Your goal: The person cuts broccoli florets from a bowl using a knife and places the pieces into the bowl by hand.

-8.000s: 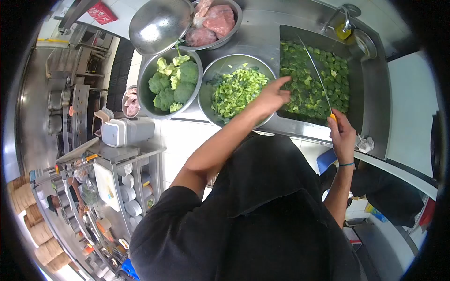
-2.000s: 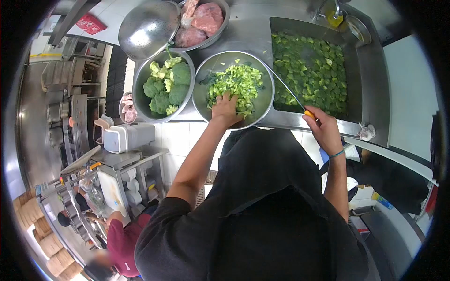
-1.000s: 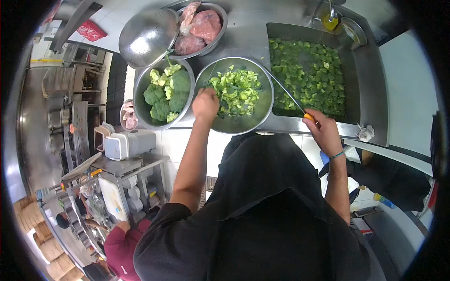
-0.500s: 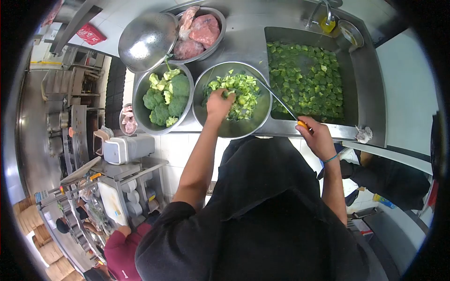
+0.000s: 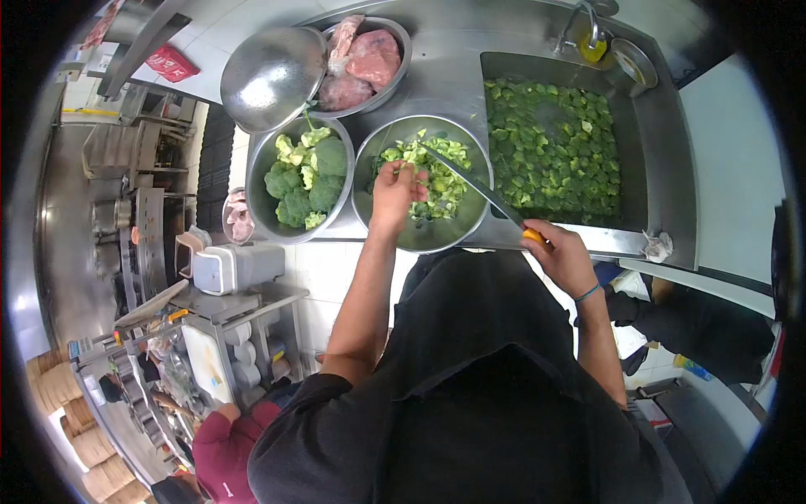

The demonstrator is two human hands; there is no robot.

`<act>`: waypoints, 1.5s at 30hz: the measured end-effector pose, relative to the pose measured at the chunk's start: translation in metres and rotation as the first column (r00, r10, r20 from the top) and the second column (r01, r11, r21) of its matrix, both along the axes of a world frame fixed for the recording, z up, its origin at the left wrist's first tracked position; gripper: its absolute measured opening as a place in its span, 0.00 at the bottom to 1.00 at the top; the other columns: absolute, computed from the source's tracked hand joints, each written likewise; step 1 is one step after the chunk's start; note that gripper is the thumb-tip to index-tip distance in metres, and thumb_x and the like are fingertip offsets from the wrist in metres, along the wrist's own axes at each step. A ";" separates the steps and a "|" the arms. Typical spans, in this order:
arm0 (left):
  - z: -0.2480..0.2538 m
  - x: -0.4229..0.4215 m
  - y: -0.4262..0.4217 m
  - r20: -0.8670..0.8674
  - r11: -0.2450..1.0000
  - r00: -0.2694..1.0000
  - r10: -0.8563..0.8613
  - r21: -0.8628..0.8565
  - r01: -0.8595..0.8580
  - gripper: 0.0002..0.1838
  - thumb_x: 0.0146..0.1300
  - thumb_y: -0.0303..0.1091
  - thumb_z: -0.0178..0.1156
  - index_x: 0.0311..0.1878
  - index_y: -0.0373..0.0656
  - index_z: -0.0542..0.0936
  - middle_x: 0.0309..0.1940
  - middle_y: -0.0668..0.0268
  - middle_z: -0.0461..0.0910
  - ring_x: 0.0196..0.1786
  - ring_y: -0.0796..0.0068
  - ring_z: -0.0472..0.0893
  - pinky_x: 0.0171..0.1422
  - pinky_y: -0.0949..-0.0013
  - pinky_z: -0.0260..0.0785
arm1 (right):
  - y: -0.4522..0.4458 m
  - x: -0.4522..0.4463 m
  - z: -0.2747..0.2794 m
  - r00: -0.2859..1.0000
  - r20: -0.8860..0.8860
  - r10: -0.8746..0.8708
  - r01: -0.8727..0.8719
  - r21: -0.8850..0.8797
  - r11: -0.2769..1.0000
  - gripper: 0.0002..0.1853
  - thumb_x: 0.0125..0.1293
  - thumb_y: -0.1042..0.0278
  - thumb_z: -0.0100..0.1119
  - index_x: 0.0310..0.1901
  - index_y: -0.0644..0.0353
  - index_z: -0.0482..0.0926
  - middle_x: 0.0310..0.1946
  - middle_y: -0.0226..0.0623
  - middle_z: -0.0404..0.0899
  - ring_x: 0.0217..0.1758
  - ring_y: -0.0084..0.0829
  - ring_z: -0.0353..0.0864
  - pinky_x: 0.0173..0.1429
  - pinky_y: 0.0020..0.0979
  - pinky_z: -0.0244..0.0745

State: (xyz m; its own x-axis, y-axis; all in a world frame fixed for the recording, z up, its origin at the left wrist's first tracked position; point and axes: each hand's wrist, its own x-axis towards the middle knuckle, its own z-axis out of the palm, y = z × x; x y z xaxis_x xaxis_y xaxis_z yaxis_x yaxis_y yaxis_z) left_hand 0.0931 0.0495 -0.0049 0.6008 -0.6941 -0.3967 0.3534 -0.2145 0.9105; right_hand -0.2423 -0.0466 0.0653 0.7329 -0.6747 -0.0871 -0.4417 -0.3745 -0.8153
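Observation:
A steel bowl (image 5: pixel 480 220) of chopped green pieces (image 5: pixel 445 195) stands at the middle of the counter. Over its left half is my left hand (image 5: pixel 400 193), fingers curled together; what they hold, if anything, is too small to name. My right hand (image 5: pixel 561 255) grips the orange handle of a long knife (image 5: pixel 491 197), whose blade reaches over the bowl with its tip near my left fingers. On the left, another steel bowl (image 5: pixel 256 202) holds whole broccoli heads (image 5: pixel 294 206). To the right, the sink (image 5: pixel 634 160) is filled with broccoli florets (image 5: pixel 550 151) in water.
Behind the broccoli bowl are a perforated steel bowl (image 5: pixel 273 80) and a bowl of bagged meat (image 5: pixel 374 59). A faucet (image 5: pixel 579 34) rises behind the sink, with a crumpled white item (image 5: pixel 657 246) at its front right. A person in a maroon top (image 5: pixel 227 454) is at the lower left.
My left hand has moved from the sink side to the chopped pieces, then within the bowl. The knife has swung from over the sink to over the bowl. A person in maroon has appeared.

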 end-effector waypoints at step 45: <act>-0.001 -0.024 0.016 0.633 0.999 0.774 0.021 0.025 -0.048 0.16 0.75 0.32 0.70 0.58 0.34 0.78 0.35 0.58 0.87 0.30 0.74 0.88 0.36 0.70 0.81 | -0.008 0.002 -0.009 1.000 -0.029 -0.011 0.011 -0.005 1.000 0.18 0.74 0.59 0.72 0.59 0.60 0.86 0.44 0.50 0.91 0.40 0.46 0.91 0.45 0.36 0.84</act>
State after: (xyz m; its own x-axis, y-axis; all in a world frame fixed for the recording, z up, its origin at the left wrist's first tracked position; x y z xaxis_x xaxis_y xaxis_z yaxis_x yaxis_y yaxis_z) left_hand 0.0694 0.0655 -0.0059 0.7487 -0.6605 0.0566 -0.2917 -0.2516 0.9228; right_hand -0.2405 -0.0548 0.0568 0.7228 -0.6831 -0.1046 -0.4688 -0.3735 -0.8004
